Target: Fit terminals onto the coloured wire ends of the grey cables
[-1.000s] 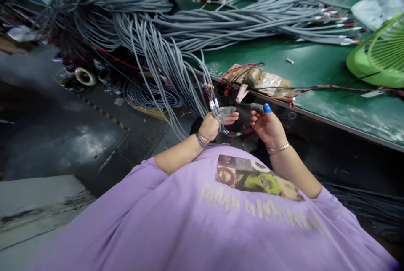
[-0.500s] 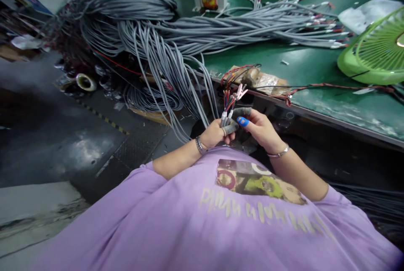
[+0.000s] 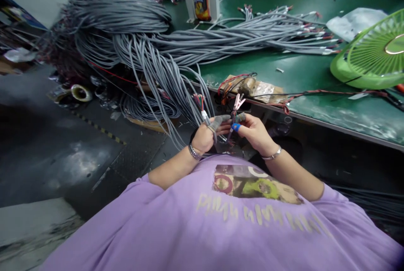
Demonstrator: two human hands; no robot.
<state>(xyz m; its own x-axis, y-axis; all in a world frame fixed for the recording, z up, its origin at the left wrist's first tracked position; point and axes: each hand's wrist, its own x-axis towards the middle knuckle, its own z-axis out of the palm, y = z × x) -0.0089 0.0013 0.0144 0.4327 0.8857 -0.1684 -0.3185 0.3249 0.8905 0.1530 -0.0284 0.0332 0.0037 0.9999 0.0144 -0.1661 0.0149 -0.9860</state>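
My left hand (image 3: 206, 135) is closed around the end of a grey cable (image 3: 202, 113), whose coloured inner wires fan out above my fist. My right hand (image 3: 252, 130), with a blue cap on the thumb and a grey cap on a finger, pinches a thin wire with a pink end piece (image 3: 237, 102) that sticks up between the hands. Both hands sit close together just before the edge of the green bench (image 3: 315, 107). More grey cables (image 3: 164, 73) hang off the bench edge to the left of my left hand.
A big heap of grey cables (image 3: 221, 35) covers the far bench. A green fan (image 3: 372, 56) lies at the right. A brown pad with red wires (image 3: 252, 86) sits at the bench edge. A tape roll (image 3: 78, 92) lies on the dark floor at left.
My hands had come together, and have now drawn slightly apart. The grey cable end stays in my left hand, and my right hand now holds the pink-tipped wire.
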